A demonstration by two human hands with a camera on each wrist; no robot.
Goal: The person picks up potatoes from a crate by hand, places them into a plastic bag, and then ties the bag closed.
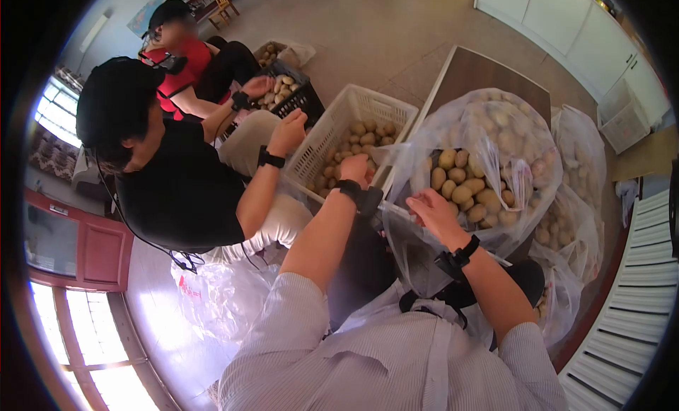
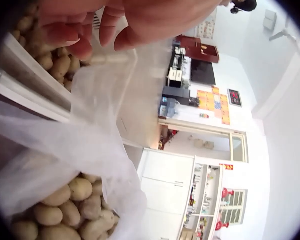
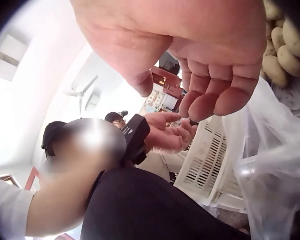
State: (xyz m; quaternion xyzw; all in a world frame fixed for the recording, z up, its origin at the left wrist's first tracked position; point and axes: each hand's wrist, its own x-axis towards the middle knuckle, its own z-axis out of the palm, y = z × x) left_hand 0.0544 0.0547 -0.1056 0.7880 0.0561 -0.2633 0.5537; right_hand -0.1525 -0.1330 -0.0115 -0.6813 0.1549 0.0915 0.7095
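My left hand [image 1: 356,169] hangs over the near right side of a cream slatted plastic crate [image 1: 309,143] holding potatoes [image 1: 366,137]. Its fingers [image 2: 80,47] droop loosely in the left wrist view, with nothing between them. To the right, a clear plastic bag [image 1: 409,153] full of potatoes [image 1: 463,192] lies with its mouth spread toward me. My right hand [image 1: 435,211] is at the bag's near left edge, below the potatoes. In the right wrist view its fingers [image 3: 200,102] are slightly bent and the palm holds nothing.
Beside me on the left sits a person in black [image 1: 180,170], hands raised near the crate. Another person in red [image 1: 201,68] sits beyond, by a black crate [image 1: 305,100] of potatoes. More bagged potatoes [image 1: 555,227] stand at right. A dark-topped table [image 1: 488,75] lies behind the open bag.
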